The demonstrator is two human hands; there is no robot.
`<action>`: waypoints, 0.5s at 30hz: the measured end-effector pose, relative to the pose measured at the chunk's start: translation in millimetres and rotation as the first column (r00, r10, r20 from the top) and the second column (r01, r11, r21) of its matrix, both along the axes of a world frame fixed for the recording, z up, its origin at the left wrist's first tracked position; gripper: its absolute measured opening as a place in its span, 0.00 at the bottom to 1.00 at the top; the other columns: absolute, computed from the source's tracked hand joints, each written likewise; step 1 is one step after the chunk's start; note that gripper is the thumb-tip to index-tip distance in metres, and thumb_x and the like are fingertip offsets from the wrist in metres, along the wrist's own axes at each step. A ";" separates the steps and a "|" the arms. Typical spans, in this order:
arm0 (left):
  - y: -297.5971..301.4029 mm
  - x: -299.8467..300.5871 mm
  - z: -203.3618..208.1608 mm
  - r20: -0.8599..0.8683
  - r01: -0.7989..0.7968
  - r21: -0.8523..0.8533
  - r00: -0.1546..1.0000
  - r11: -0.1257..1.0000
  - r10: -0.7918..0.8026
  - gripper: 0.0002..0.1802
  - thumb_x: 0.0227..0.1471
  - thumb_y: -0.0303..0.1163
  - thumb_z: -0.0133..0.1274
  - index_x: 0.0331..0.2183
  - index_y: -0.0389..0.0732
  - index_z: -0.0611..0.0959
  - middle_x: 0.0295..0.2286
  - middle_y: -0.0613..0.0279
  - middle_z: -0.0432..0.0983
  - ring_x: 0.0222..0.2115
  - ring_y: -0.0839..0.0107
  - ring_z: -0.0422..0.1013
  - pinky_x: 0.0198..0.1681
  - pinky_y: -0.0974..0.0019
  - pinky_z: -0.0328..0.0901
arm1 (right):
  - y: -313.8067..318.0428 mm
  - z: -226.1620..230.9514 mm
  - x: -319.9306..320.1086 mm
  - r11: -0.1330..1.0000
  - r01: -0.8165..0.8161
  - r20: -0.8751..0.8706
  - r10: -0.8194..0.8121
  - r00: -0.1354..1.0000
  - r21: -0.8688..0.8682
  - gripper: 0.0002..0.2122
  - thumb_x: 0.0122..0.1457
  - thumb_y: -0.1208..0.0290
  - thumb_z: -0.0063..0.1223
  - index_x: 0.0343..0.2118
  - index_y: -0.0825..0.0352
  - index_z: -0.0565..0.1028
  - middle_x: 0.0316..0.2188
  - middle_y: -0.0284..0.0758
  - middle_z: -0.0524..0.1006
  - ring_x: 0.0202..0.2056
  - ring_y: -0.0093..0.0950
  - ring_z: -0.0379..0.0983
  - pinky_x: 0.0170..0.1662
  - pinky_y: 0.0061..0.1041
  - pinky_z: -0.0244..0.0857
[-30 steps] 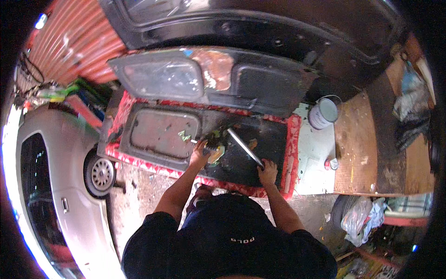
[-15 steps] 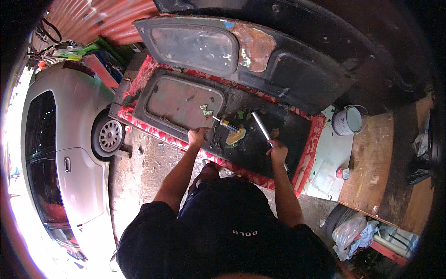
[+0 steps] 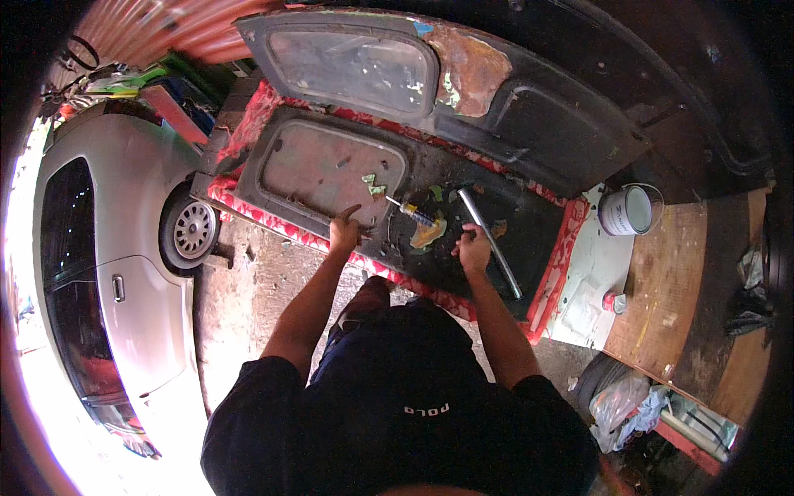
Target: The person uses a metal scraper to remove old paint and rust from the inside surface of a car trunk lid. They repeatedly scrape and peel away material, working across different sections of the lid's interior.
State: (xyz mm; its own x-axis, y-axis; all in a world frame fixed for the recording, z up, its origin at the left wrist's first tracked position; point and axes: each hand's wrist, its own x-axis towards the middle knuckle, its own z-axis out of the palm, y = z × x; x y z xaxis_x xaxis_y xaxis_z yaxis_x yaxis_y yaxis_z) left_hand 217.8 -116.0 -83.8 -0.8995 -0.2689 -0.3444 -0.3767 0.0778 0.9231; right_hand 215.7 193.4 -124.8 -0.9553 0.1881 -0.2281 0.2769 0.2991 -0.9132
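My left hand (image 3: pixel 343 233) is over the front edge of a dark panel (image 3: pixel 273 211), its index finger stretched out and nothing visible in it. My right hand (image 3: pixel 473 248) is just left of a shiny metal tube (image 3: pixel 494 248), fingers apart and partly bent. The tube lies slanted on the panel's dark right part. Between my hands lies a screwdriver (image 3: pixel 416 215) with a blue and yellow handle, its shaft pointing left. Close to it are a yellowish-brown flake (image 3: pixel 428 235) and pale green flakes (image 3: pixel 372 183).
Red patterned padding (image 3: pixel 552 285) borders the panel. A second, rusted panel (image 3: pixel 347 70) leans behind it. On the right stand a paint can (image 3: pixel 626 211) and a small red-and-white can (image 3: pixel 614 302). A silver car (image 3: pixel 141 248) is at left; a tire (image 3: pixel 600 384) and plastic bags (image 3: pixel 620 405) sit lower right.
My right hand has let go of the metal tube and moved left of it; the tube now rests on the panel. My left index finger has stretched out. The view has shifted slightly.
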 end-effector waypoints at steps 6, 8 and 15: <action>14.4 -9.4 -19.3 0.063 0.140 0.068 0.988 0.988 -0.144 0.18 0.48 0.23 0.42 0.41 0.35 0.79 0.20 0.52 0.77 0.13 0.69 0.72 0.13 0.68 0.66 | -29.3 -19.5 -21.3 0.753 -0.180 -0.077 0.292 0.953 0.633 0.24 0.47 0.64 0.63 0.46 0.66 0.70 0.39 0.41 0.71 0.43 0.39 0.70 0.44 0.36 0.67; 12.9 -7.5 -38.1 0.071 0.083 0.068 0.994 0.994 -0.088 0.15 0.50 0.24 0.42 0.39 0.34 0.79 0.22 0.52 0.78 0.15 0.69 0.74 0.17 0.67 0.68 | -44.1 -2.1 -25.1 0.710 -0.291 0.109 0.291 0.951 0.641 0.26 0.47 0.62 0.63 0.49 0.65 0.69 0.43 0.44 0.70 0.50 0.40 0.66 0.48 0.37 0.66; 3.6 -8.1 -68.2 -0.113 0.218 -0.043 0.969 0.975 -0.221 0.14 0.52 0.27 0.44 0.40 0.33 0.79 0.27 0.54 0.79 0.26 0.70 0.76 0.31 0.68 0.69 | -30.7 -34.3 -35.7 0.902 -0.209 0.260 0.113 0.959 0.377 0.31 0.40 0.63 0.69 0.49 0.66 0.68 0.43 0.47 0.71 0.47 0.45 0.69 0.47 0.39 0.66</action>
